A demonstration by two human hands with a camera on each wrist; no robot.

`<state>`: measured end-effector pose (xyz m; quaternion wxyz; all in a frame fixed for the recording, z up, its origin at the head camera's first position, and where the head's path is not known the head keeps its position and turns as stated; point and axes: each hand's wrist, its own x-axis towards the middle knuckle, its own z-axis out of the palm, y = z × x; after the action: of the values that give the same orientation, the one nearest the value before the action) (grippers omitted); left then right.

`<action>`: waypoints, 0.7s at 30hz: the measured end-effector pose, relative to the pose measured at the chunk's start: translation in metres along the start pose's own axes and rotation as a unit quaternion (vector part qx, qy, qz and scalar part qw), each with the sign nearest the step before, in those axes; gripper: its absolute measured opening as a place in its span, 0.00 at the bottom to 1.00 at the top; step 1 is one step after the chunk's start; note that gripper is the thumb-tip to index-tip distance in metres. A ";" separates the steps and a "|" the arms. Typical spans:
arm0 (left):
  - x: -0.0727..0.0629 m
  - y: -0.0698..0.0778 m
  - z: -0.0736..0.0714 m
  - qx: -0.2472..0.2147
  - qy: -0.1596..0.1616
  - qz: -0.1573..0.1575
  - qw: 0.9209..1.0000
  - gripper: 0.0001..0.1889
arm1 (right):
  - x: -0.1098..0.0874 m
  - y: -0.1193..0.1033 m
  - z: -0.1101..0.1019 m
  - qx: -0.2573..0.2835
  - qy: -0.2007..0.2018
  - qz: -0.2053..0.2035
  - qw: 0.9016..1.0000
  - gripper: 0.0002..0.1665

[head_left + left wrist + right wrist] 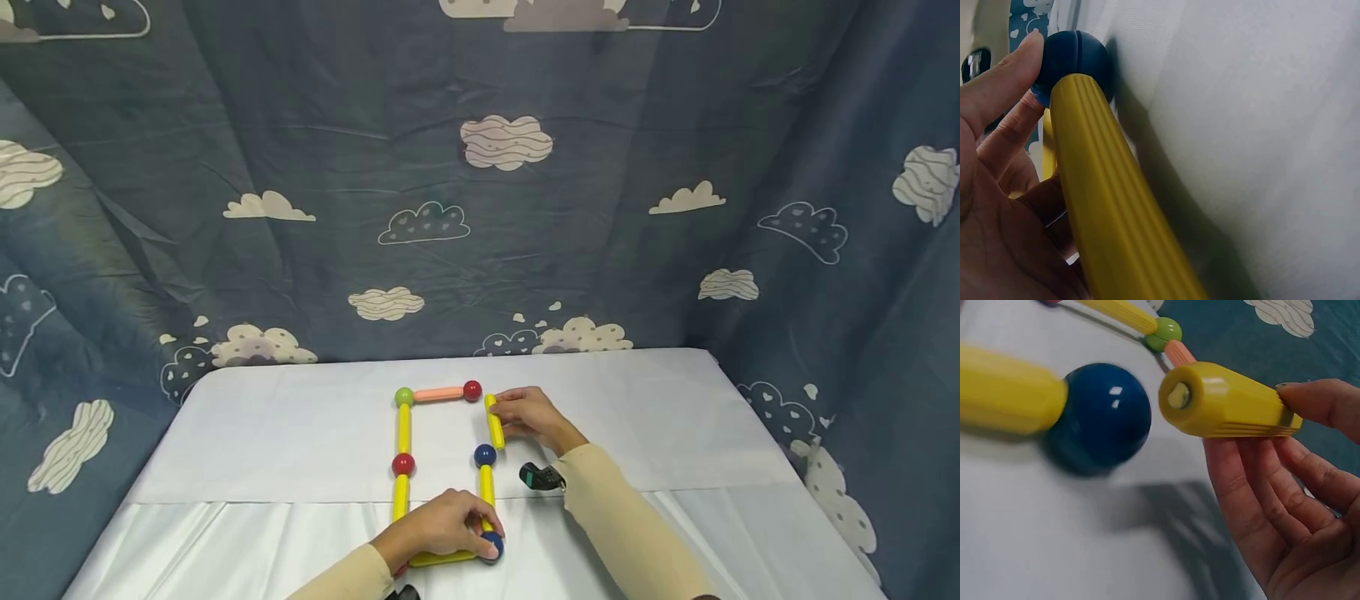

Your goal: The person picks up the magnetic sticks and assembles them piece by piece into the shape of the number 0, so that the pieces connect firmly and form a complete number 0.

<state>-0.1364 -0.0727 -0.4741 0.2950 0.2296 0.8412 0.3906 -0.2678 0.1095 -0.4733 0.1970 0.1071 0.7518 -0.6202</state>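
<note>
My right hand (531,417) pinches a yellow magnetic rod (494,421) between thumb and fingers. In the right wrist view, the free end of that rod (1229,403) shows a metal tip and stands apart from a blue ball (1107,419). My left hand (446,525) holds another blue ball (492,546) at the near right corner, thumb and finger on either side of it. A yellow rod (487,486) joins the two blue balls. In the left wrist view, a ribbed yellow rod (1107,187) touches the held ball (1079,59).
Along the left run yellow rods (404,429) with a red ball (403,464) between them. A green ball (404,396), a salmon rod (438,394) and another red ball (472,391) form the far side. White cloth (645,433) covers the table; a cloud-print curtain (585,250) hangs behind.
</note>
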 end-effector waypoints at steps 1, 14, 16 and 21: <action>0.000 0.000 0.000 0.000 0.000 0.000 1.000 0.06 | 0.003 -0.001 0.002 0.001 -0.004 0.004 1.000 0.20; 0.001 -0.002 -0.001 0.002 -0.006 -0.004 1.000 0.05 | 0.030 -0.002 0.023 0.012 -0.012 0.045 0.999 0.18; 0.001 -0.002 -0.001 0.001 -0.007 -0.003 1.000 0.06 | 0.032 -0.002 0.024 0.017 -0.007 0.055 0.998 0.18; 0.000 -0.002 -0.002 -0.002 -0.006 0.002 1.000 0.06 | 0.034 -0.002 0.027 0.021 -0.002 0.065 0.998 0.16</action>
<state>-0.1383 -0.0749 -0.4752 0.2997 0.2335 0.8382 0.3914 -0.2950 0.0802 -0.4898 0.2364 0.1583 0.7294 -0.6221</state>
